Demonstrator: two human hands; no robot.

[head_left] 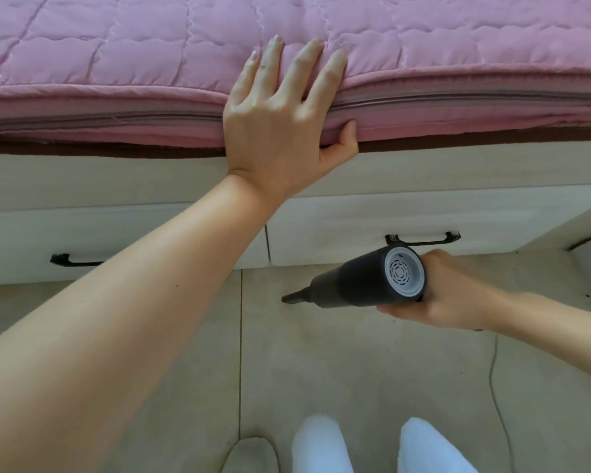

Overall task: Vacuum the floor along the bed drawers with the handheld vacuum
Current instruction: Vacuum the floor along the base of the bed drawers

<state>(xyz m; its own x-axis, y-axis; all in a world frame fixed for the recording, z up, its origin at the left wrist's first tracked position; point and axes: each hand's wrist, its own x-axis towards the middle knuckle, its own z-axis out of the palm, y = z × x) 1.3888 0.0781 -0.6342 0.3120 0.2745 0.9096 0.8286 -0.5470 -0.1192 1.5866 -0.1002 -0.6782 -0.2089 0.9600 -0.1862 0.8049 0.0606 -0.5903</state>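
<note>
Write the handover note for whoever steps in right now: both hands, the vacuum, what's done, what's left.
Left hand: braced on the pink mattress edge, fingers flat on top, thumb under the edge.
Right hand: grips the handheld vacuum.
Vacuum: nozzle points left, low over the floor tiles, just in front of the right drawer, near the gap to the left drawer.
Done: cannot tell how much is cleaned.
Left: run the nozzle along the drawer fronts.

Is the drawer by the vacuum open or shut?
Shut. The drawer front lies flush with the drawer beside it, only a thin seam between them, and its handle is untouched.
</note>
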